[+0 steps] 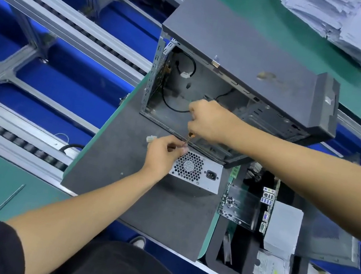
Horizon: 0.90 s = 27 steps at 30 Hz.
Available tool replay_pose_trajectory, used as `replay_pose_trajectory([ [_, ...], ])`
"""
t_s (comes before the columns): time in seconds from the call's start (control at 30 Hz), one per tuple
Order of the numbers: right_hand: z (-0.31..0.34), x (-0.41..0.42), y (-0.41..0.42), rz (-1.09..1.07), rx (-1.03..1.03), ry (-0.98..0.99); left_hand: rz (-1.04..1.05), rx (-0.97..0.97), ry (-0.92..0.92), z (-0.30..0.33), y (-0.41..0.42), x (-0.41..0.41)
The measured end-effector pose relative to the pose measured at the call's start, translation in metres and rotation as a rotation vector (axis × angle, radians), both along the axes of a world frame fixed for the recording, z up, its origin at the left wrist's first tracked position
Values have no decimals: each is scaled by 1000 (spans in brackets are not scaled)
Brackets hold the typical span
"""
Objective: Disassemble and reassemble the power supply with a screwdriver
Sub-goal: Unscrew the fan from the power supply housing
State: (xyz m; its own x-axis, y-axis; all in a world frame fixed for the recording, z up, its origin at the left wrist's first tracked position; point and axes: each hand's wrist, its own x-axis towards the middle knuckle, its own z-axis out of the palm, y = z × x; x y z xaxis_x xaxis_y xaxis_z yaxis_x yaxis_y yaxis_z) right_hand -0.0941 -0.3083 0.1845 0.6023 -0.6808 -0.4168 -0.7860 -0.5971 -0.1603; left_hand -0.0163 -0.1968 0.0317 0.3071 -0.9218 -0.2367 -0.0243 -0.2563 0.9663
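The right hand [211,121] grips the screwdriver [188,138] while the left hand [164,153] pinches near its tip, so a slip off the power supply [196,172] could drop the small screw, if one is there.

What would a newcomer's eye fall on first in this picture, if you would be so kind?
Most likely the two hands meeting at mid-frame: the right hand grips a screwdriver pointed down at the top corner of the grey power supply, where the left hand pinches near its tip. Just behind stands the open computer case, loose black cables showing inside.
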Motion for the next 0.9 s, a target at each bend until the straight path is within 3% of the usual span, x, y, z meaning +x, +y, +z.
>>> replay_pose_trajectory([
  [0.07,9,-3,-3,270,-27,73,-8,-1,10,-1,-1,1],
  [0.17,28,-10,-17,929,-209,408,-31,12,16,0,-4,3],
  [0.23,39,-11,-26,1224,-282,548,-39,7,17,0,-5,3],
  [0.3,41,-10,-30,1414,-295,439,-52,3,6,0,-4,3],
  [0.37,35,-10,-30,1549,-276,185,-60,-3,-9,-1,-3,5],
  [0.43,28,-11,-24,1387,-287,192,-45,13,-19,0,-4,6],
  [0.57,15,-13,-16,302,-47,158,-14,24,-33,3,-4,4],
  [0.63,11,-9,-11,80,12,115,-25,-14,-41,2,-2,3],
  [0.73,18,-5,-7,249,-30,129,-26,-6,-10,0,-1,4],
  [0.9,42,-3,-27,1235,-311,330,-52,22,-35,2,-3,6],
])
